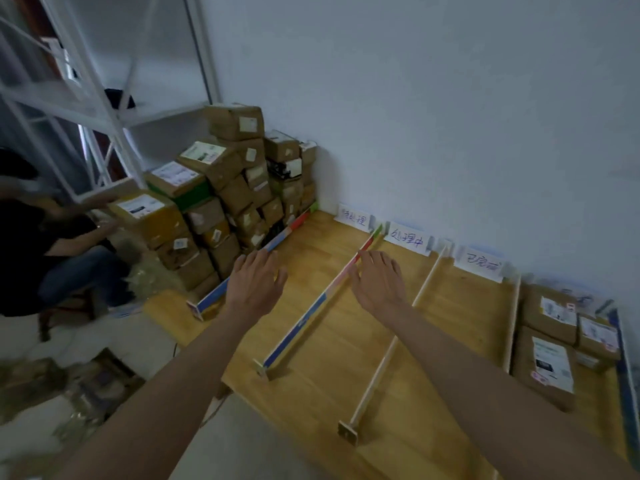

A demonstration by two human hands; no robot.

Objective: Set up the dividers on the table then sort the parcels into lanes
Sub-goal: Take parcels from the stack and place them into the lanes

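Pale wood, jointed in narrow strips, makes up the worktop (pixel 346 341), which is pushed against a plain white wall (pixel 450 116). Several long dividers stand on it, running from the near edge toward the wall: a coloured divider (pixel 242 271) at the left beside the stack, a second coloured divider (pixel 311 317) further right, then a plain pale divider (pixel 391 344), and another pale divider (pixel 514 323) beyond it. Three white label cards (pixel 408 240) with handwritten characters lean against the wall at the heads of the lanes. The left hand (pixel 256 282) reaches forward with fingers spread and straight, holding nothing, its fingertips at the left coloured divider. The right hand (pixel 377 282) is likewise flat and spread, holding nothing, its fingers at the top of the second coloured divider; whether either hand actually touches its divider cannot be told. A tall stack of brown cardboard parcels (pixel 225 188) is piled at the left end of the worktop against the wall, and a few more parcels (pixel 547 355) lie flat in the rightmost lane. A white metal shelf frame (pixel 97 98) stands to the left, with another person (pixel 52 244) in dark clothes low beside it. Scattered packaging lies on the light floor (pixel 131 355).
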